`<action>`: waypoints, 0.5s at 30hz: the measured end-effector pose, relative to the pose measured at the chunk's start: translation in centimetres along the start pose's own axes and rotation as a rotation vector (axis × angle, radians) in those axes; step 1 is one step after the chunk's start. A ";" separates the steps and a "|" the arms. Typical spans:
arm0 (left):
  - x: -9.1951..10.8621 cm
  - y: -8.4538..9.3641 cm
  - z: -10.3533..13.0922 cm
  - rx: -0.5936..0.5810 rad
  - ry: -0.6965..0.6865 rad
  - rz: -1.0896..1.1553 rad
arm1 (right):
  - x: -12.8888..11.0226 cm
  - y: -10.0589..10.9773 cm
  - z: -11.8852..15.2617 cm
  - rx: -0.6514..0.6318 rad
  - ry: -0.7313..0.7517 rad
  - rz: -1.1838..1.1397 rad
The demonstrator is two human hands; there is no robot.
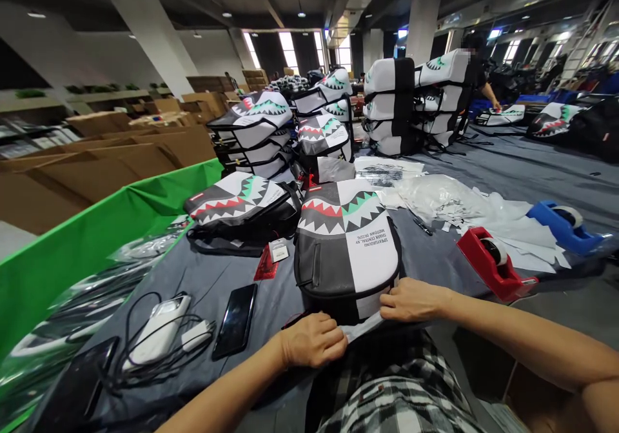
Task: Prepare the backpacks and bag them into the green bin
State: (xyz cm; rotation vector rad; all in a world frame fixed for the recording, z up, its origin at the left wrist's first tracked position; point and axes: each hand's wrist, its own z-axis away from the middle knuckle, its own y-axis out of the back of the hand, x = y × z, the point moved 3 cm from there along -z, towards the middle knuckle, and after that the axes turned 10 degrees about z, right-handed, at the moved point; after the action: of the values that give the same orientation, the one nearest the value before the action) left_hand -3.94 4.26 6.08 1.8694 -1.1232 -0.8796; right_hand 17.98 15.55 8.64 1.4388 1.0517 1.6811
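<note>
A black, grey and white backpack (348, 239) with a shark-mouth print lies on the dark cloth right before me, its near end toward my body. At that end my left hand (314, 341) and my right hand (413, 299) are both closed on a strip of whitish plastic sheet (362, 326), stretched between them. The right hand's fingers are close to the backpack's lower corner. A second shark-print backpack (236, 204) lies to the left, with a white tag (279, 251) and a red tag (265, 263) near it.
A phone (235, 321), a white power bank (159, 330) and cables lie at left. Red (496, 262) and blue (563, 226) tape dispensers stand right, near crumpled plastic bags (440, 197). Stacked backpacks (389, 107) rise behind. Bagged items line the green bin (159, 194). A co-worker's arm (491, 95) reaches in far right.
</note>
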 end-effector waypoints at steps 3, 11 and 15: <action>0.8 -0.5 0.4 0.004 -0.010 -0.036 | -2.0 -1.7 0.8 0.183 -0.028 0.073; 2.3 -1.7 2.1 -0.024 0.100 -0.003 | -6.3 -5.4 2.6 0.386 -0.552 -0.048; 2.3 -1.3 0.2 0.139 0.234 0.055 | -7.6 -5.8 3.9 0.485 -0.966 -0.562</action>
State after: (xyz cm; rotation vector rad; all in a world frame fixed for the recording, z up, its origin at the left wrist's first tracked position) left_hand -2.80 2.55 4.49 1.9857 -1.1069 -0.5467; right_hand 22.98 12.02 0.32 1.7283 1.1344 0.2348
